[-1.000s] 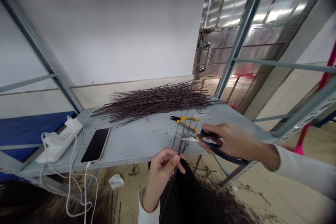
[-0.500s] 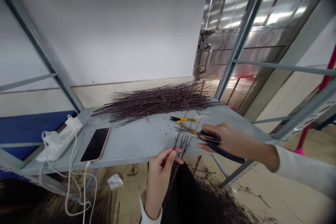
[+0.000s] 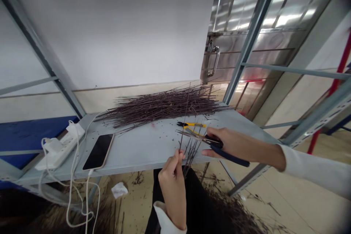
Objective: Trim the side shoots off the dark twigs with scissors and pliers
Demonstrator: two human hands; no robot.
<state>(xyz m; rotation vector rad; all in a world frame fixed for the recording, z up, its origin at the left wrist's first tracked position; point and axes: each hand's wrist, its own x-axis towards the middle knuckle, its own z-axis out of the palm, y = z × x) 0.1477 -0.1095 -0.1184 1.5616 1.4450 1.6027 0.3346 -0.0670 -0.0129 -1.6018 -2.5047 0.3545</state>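
Between the thumb and fingers of my left hand (image 3: pixel 173 177), closed in a pinch, stands a thin dark twig (image 3: pixel 180 142). Its long thin end reaches up in front of the pile behind. My right hand (image 3: pixel 234 142) is wrapped round scissors (image 3: pixel 233 158) with dark blue handles. Their blades look parted and point left, close to the twig's upper part; contact cannot be made out. Several more twigs (image 3: pixel 193 155) stick up beside my left hand, over my lap. Just beyond the blades, yellow-handled cutting pliers (image 3: pixel 200 125) lie on the grey shelf (image 3: pixel 134 150).
A big pile of dark twigs (image 3: pixel 164 106) lies along the shelf's back. To the left are a phone (image 3: pixel 98 151) on a cable and a white power strip (image 3: pixel 61 148). Metal uprights flank the shelf. Twig scraps (image 3: pixel 233 204) and crumpled tissue (image 3: pixel 119 189) lie on the floor.
My left hand has turned and now pinches one twig apart from the others, which stand to its right. My right hand with the scissors has shifted slightly left.
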